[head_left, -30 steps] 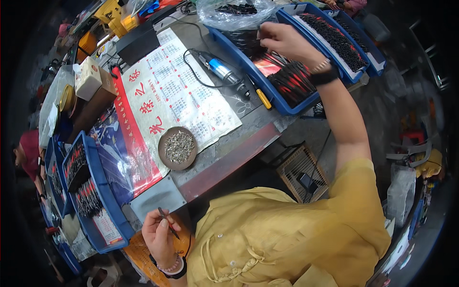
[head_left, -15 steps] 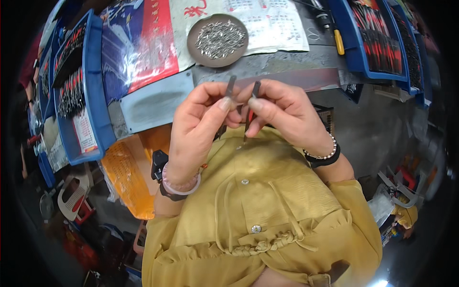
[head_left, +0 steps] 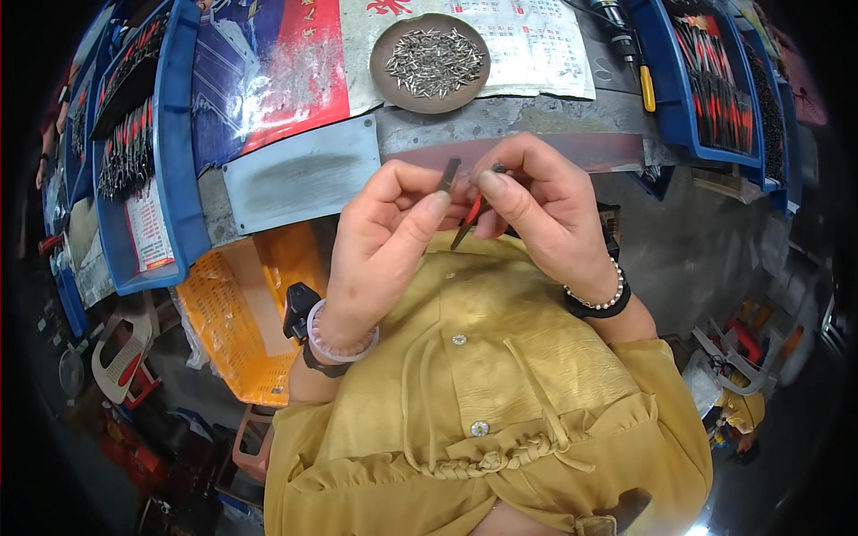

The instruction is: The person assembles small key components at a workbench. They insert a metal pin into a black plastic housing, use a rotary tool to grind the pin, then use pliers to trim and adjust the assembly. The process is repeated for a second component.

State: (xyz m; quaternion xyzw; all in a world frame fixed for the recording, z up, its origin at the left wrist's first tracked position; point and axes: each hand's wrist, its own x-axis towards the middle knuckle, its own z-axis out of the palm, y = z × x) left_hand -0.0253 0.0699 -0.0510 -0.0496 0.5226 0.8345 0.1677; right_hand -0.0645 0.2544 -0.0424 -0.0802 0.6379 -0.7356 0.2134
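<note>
In front of my chest, my left hand (head_left: 384,237) pinches a small dark flat strip (head_left: 450,173) between thumb and fingers, its end sticking up. Close beside it, my right hand (head_left: 545,210) grips a slim red-and-black tool (head_left: 468,221) that tapers to a dark point, slanting down to the left. Its upper end is mostly covered by my fingers, so its exact kind does not show. Beyond my hands, a round brown dish (head_left: 380,76) on the bench holds a heap of small shiny metal pins (head_left: 433,62).
Blue bins with red-and-black pieces stand left (head_left: 183,152) and right (head_left: 661,80). A grey-blue plate (head_left: 304,174) lies along the bench's near edge. A yellow-handled tool (head_left: 647,87) lies at the back right. Below the bench sits an orange crate (head_left: 223,330); a chair (head_left: 121,357) stands at left.
The red-and-black tool has tilted from nearly upright to a slant, its point swinging up. The strip in my left hand leans slightly right. The view has shifted a little.
</note>
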